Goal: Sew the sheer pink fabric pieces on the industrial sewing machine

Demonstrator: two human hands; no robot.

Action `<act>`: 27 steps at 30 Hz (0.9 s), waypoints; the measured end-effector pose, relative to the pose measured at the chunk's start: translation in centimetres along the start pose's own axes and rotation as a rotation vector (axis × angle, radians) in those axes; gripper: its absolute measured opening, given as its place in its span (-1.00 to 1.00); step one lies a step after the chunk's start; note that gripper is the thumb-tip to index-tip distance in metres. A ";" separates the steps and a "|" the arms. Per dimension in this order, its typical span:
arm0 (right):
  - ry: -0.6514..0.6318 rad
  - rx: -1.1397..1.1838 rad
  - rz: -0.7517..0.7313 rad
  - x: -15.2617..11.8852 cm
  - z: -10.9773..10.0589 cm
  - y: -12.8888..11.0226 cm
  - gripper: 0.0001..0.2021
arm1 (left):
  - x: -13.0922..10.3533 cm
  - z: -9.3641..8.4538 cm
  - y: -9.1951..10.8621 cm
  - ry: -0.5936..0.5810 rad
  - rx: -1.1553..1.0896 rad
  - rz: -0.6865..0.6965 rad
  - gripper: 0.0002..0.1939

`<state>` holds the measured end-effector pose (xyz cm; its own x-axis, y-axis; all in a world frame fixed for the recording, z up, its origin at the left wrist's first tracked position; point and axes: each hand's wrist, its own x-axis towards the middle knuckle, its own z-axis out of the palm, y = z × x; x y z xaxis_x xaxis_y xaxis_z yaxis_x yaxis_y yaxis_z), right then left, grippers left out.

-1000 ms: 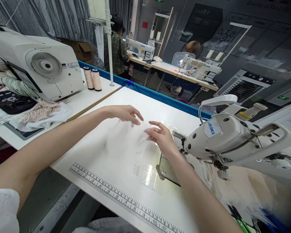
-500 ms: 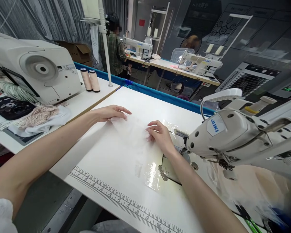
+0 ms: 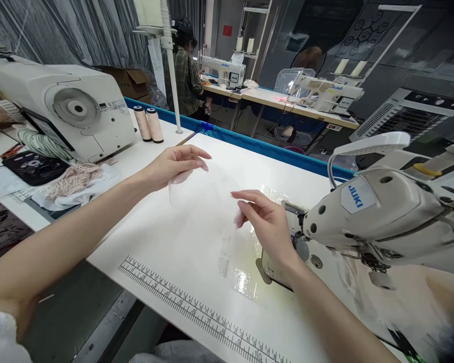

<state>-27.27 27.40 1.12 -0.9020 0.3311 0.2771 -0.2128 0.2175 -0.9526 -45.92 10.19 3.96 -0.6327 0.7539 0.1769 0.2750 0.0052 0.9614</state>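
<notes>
A sheer white piece of fabric (image 3: 194, 195), hard to tell from the white tabletop, hangs from my left hand (image 3: 179, 165). That hand is closed on its upper left edge with the lower fingers, while thumb and forefinger point to the right. My right hand (image 3: 267, 219) hovers to the right of the fabric, its fingers curved and apart, with nothing visible between them. Close beside it is the needle area of a white sewing machine (image 3: 366, 212). The fabric's right edge is too faint to make out.
A printed ruler (image 3: 196, 307) runs along the front edge of the table (image 3: 159, 242). On the left stand another sewing machine (image 3: 79, 108), two thread cones (image 3: 149, 125) and a pile of lace and cloth (image 3: 77, 184). A person (image 3: 183, 75) works at the back.
My hands have moved farther apart, the left one rising slightly. The fabric, earlier spread between both hands, now hangs at the left one. The view has shifted a little.
</notes>
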 end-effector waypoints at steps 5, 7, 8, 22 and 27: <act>-0.008 0.044 0.201 1.1 -0.2 1.8 -0.73 | 1.2 -0.3 -1.4 0.015 0.134 -0.195 -0.75; -0.002 0.004 0.247 1.5 -0.3 2.6 -0.71 | 1.5 -0.3 -2.1 0.042 0.177 -0.197 -0.73; -0.004 -0.019 0.257 1.6 -0.4 2.9 -0.71 | 1.6 -0.3 -2.3 0.046 0.187 -0.194 -0.72; -0.111 -0.382 0.188 2.3 -0.4 4.1 -0.62 | 3.7 -0.9 -4.9 -0.020 0.594 -0.079 -0.76; -0.059 -0.800 -0.087 1.6 -0.4 4.3 -0.67 | 2.7 0.5 -5.1 0.077 0.834 0.066 -0.71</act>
<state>-29.47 29.20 -2.47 -0.9176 0.2390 0.3175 0.0306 0.8390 -0.5433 -48.65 12.56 -0.58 -0.6360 0.7229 0.2701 0.7390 0.4696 0.4831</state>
